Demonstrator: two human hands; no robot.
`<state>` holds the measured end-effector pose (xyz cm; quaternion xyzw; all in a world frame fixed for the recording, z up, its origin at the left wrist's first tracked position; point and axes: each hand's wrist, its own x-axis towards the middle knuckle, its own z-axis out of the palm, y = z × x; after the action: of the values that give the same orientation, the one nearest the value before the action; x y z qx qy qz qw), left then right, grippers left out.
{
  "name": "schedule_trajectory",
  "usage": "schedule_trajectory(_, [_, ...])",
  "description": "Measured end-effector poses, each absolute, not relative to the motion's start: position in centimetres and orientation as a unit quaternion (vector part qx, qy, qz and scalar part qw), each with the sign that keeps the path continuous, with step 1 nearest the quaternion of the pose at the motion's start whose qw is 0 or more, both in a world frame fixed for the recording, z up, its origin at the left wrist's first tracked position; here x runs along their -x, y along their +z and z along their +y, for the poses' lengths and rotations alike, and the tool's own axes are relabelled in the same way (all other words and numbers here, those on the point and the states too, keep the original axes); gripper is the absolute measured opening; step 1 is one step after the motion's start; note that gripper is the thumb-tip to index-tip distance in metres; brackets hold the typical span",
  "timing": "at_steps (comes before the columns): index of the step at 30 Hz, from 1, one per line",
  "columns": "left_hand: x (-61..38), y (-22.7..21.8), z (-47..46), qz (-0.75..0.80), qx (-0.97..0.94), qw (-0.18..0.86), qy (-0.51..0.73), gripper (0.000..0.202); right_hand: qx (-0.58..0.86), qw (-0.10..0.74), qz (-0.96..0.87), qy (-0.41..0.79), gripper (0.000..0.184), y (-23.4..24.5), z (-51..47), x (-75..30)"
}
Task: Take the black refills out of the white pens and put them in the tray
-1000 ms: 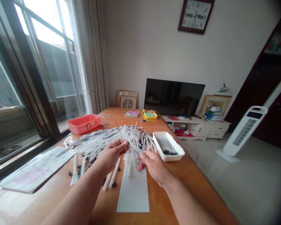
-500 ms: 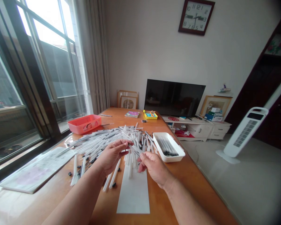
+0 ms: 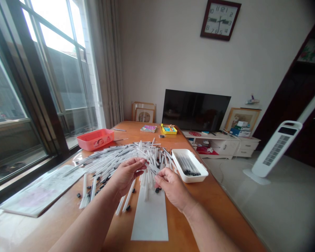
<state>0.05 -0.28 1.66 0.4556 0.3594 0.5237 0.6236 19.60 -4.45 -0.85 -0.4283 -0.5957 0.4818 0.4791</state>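
Note:
My left hand (image 3: pixel 129 172) pinches one end of a translucent pen barrel (image 3: pixel 151 168) above the pile. At the barrel's other end, my right hand (image 3: pixel 171 182) has thumb and forefinger closed on it. A small black cap (image 3: pixel 157 190) shows just below the right fingers; whether they touch it I cannot tell. Under and beyond both hands spreads a heap of loose pen barrels (image 3: pixel 115 154), with black caps among them. More barrels lie on a white paper strip (image 3: pixel 150 224) below my hands.
A white tray (image 3: pixel 203 175) with black-tipped pens stands to the right. At the back left is a red plastic box (image 3: pixel 96 140). A booklet (image 3: pixel 34 196) lies on the left. Farther back are a magazine (image 3: pixel 148 128) and a yellow box (image 3: pixel 169 131).
The right hand's fingers have shifted slightly on the barrel, and a black cap now shows beneath them. My left hand stays nearly still.

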Motion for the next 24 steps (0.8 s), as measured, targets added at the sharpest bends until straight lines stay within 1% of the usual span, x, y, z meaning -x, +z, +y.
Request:
schedule_trajectory(2, [-0.03,1.96,-0.49,0.340,-0.448,0.640,0.524,0.022,0.423,0.474,-0.590,0.498,0.033,-0.66,-4.58,-19.70])
schedule_trajectory(7, [-0.13,2.22,-0.76,0.307,-0.436,0.667,0.520,0.018,0.386,0.438,-0.554,0.594,0.044,-0.05,-5.11,-19.65])
schedule_trajectory(15, [-0.30,1.96,-0.60,0.323,-0.422,0.661,0.529,0.016,0.410,0.471,-0.557,0.548,0.036,-0.11,-4.94,-19.37])
schedule_trajectory(21, [-0.19,2.18,-0.77,0.285,-0.410,0.691,0.522,0.015,0.358,0.438,-0.538,0.626,0.044,-0.09,-5.12,-19.52])
schedule_trajectory(24, [-0.25,2.03,-0.69,0.296,-0.407,0.682,0.531,0.015,0.358,0.448,-0.531,0.624,0.042,-0.06,-5.15,-19.32])
